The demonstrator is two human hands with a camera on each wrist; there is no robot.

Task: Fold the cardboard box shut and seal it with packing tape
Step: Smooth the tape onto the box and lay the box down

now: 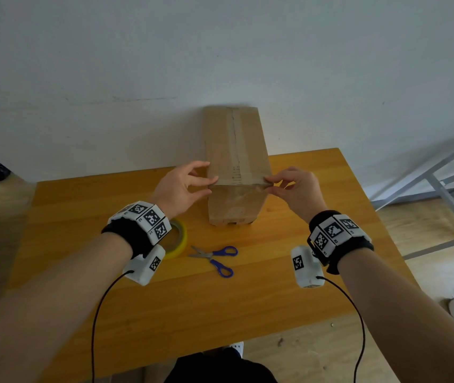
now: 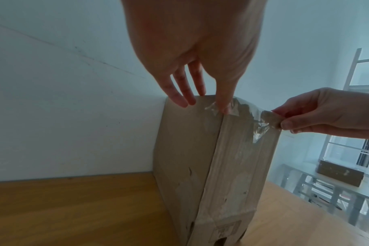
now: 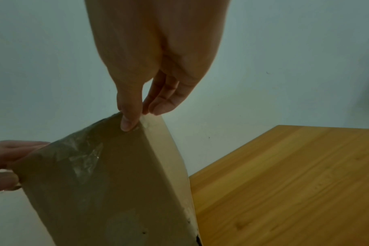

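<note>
Cardboard box (image 1: pixel 238 150) upright; both hands' fingers (image 1: pixel 271 181) pinch near top corners.

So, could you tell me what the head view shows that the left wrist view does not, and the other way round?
Only the head view shows the blue-handled scissors and the yellow tape roll lying on the table. Only the left wrist view shows the crinkled clear tape over the box's top edge. Both show the cardboard box standing upright, the left hand and right hand pinching its top corners.
</note>
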